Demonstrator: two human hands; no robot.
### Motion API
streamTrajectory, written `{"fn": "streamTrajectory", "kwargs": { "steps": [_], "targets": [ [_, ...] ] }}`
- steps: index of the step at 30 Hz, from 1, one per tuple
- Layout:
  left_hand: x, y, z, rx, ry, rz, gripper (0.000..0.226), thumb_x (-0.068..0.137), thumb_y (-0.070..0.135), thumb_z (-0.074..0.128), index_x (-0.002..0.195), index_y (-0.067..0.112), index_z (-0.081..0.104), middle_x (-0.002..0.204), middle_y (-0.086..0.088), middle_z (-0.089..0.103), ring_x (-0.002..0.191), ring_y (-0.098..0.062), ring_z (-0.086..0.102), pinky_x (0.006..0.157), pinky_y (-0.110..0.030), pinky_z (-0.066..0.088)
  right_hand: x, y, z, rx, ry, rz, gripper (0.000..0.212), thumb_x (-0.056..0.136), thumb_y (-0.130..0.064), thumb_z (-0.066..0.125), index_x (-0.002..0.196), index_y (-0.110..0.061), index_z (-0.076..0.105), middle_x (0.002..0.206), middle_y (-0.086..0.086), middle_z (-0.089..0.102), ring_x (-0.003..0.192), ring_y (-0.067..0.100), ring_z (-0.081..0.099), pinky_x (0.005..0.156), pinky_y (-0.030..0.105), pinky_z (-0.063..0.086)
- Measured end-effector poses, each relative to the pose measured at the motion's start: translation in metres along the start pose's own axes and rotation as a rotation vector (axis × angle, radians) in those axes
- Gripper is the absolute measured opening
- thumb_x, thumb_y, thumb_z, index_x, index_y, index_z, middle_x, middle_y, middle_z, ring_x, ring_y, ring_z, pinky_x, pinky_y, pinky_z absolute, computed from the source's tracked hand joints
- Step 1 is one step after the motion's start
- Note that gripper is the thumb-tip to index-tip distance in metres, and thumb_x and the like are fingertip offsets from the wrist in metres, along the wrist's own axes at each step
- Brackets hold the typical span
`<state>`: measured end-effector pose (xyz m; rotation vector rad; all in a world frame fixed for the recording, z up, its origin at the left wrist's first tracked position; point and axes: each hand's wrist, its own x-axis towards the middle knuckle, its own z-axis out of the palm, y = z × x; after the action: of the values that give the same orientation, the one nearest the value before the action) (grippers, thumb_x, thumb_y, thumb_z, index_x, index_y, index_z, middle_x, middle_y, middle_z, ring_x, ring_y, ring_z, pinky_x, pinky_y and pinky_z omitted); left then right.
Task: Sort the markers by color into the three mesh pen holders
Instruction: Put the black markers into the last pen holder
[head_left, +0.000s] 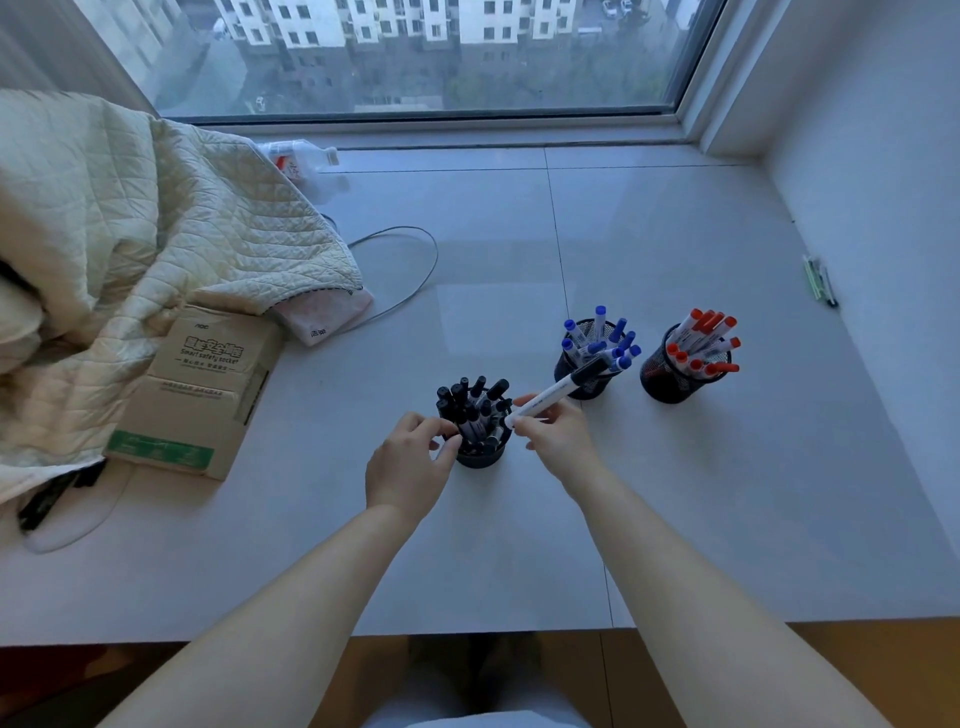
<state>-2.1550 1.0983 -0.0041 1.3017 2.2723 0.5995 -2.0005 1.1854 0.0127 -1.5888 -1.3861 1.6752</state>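
On a pale window ledge stood three black mesh pen holders: one of black-capped markers (475, 410), one of blue-capped markers (597, 343), one of red-capped markers (698, 343). The right hand (558, 436) pinched a white black-capped marker (558, 391) by its tail, tilted just above the black holder (480, 457). The left hand (410, 462), fingers curled, steadied that holder's rim. Sorting looked nearly finished; next, the marker would need upending and lowering among the black ones.

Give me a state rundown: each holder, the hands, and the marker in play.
Black mesh holder of black-capped markers: upright, full, steadied by left hand.
Black mesh holder of blue-capped markers: upright, filled.
Black mesh holder of red-capped markers: upright, filled.
White black-capped marker: capped, tilted, held by right hand fingers.
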Motion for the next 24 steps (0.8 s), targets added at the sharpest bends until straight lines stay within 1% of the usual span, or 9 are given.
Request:
{"fn": "streamTrajectory", "kwargs": {
  "steps": [3,7,8,11,13,16,18,21,24],
  "targets": [
    [-0.004,-0.008,0.008,0.030,-0.041,-0.005,0.025,0.086,0.044,0.057,0.106,0.031,0.064,0.104,0.012,0.048,0.087,-0.008,0.056,0.066,-0.024,0.043,-0.001,0.006,0.009,-0.022,0.029,-0.024,0.023,0.076,-0.011,0.067,0.074,-0.032,0.061,0.075,-0.008,0.064,0.074,0.010,0.062,0.072,0.037,0.053],
    [-0.007,-0.015,0.016,0.111,-0.114,0.008,0.036,0.087,0.045,0.056,0.119,0.028,0.058,0.115,0.009,0.044,0.096,-0.010,0.051,0.066,-0.027,0.045,-0.003,0.007,0.013,-0.059,0.069,-0.104,0.020,0.078,-0.011,0.064,0.080,-0.031,0.061,0.074,-0.009,0.063,0.068,0.009,0.060,0.068,0.034,0.053],
    [-0.006,-0.016,0.018,0.104,-0.118,-0.002,0.037,0.087,0.044,0.057,0.119,0.027,0.057,0.116,0.008,0.044,0.097,-0.011,0.053,0.066,-0.027,0.046,-0.003,0.007,0.013,-0.079,0.078,-0.135,0.019,0.079,-0.012,0.064,0.081,-0.030,0.060,0.075,-0.010,0.063,0.066,0.007,0.059,0.066,0.031,0.053],
    [-0.005,-0.016,0.022,0.028,-0.102,-0.054,0.035,0.084,0.040,0.062,0.114,0.024,0.056,0.117,0.008,0.044,0.096,-0.011,0.057,0.068,-0.030,0.048,-0.007,0.006,0.013,-0.148,0.136,-0.208,0.021,0.078,-0.015,0.065,0.076,-0.034,0.055,0.072,-0.016,0.062,0.062,-0.002,0.059,0.056,0.012,0.045],
    [-0.005,-0.015,0.026,-0.024,-0.096,-0.087,0.037,0.081,0.038,0.066,0.112,0.023,0.050,0.116,0.009,0.044,0.093,-0.008,0.057,0.067,-0.028,0.045,-0.008,0.004,0.014,-0.185,0.160,-0.274,0.020,0.079,-0.016,0.064,0.077,-0.031,0.052,0.073,-0.017,0.060,0.064,0.000,0.060,0.055,0.009,0.044],
    [-0.001,-0.012,0.030,-0.204,-0.067,-0.211,0.053,0.076,0.039,0.071,0.114,0.019,0.040,0.118,0.010,0.045,0.094,-0.006,0.053,0.069,-0.030,0.047,-0.011,0.002,0.017,-0.318,0.222,-0.434,0.013,0.082,-0.015,0.062,0.092,-0.020,0.054,0.075,-0.017,0.056,0.063,0.006,0.058,0.058,0.017,0.045],
    [0.004,-0.012,0.033,-0.309,-0.080,-0.240,0.068,0.073,0.039,0.075,0.123,0.019,0.034,0.124,0.013,0.043,0.099,-0.007,0.051,0.074,-0.030,0.047,-0.013,0.003,0.017,-0.471,0.290,-0.529,0.016,0.082,-0.016,0.062,0.096,-0.015,0.055,0.073,-0.011,0.057,0.061,0.010,0.058,0.055,0.024,0.043],
    [0.011,-0.013,0.036,-0.415,-0.152,-0.207,0.083,0.069,0.035,0.079,0.134,0.027,0.029,0.128,0.019,0.037,0.105,-0.005,0.048,0.082,-0.028,0.043,-0.009,0.004,0.017,-0.613,0.245,-0.500,0.017,0.084,-0.019,0.060,0.099,-0.013,0.054,0.078,-0.002,0.066,0.070,0.021,0.063,0.058,0.031,0.046],
    [0.019,-0.018,0.042,-0.427,-0.211,-0.177,0.080,0.068,0.033,0.080,0.132,0.033,0.032,0.131,0.020,0.038,0.109,-0.003,0.048,0.083,-0.026,0.041,0.000,0.007,0.020,-0.642,0.206,-0.449,0.018,0.089,-0.024,0.054,0.101,-0.012,0.053,0.087,0.002,0.065,0.083,0.025,0.060,0.067,0.036,0.048]
  ]
}}
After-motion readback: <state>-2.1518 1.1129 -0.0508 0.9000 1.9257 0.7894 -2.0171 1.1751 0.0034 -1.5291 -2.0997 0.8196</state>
